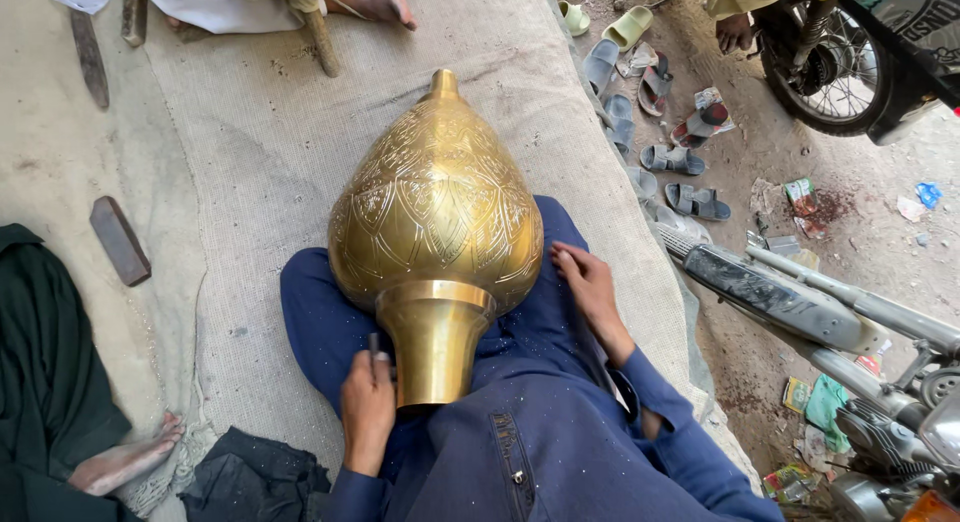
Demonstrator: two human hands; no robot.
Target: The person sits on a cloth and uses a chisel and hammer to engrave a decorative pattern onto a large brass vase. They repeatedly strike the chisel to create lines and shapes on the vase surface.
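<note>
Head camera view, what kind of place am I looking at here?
Probably an open-air roadside metalcraft workspace: an engraved brass finial lies across the seated person's lap on a floor mat, sandals sit on bare dirt, and motorcycles are parked alongside.

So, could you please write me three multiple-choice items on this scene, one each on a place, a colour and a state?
1. Where does the brass vessel lie?
A. Across the person's lap
B. On the motorbike
C. On bare dirt

2. What colour are the person's clothes?
A. White
B. Dark blue
C. Red

3. What is the left hand doing?
A. Resting open on the mat
B. Gripping a small dark tool beside the vessel's flared neck
C. Holding a sandal

Answers: 1 A, its body rests on the crossed legs. 2 B, sleeves and trousers are blue. 3 B, the fingers are closed around the tool; the right hand lies flat.
</note>
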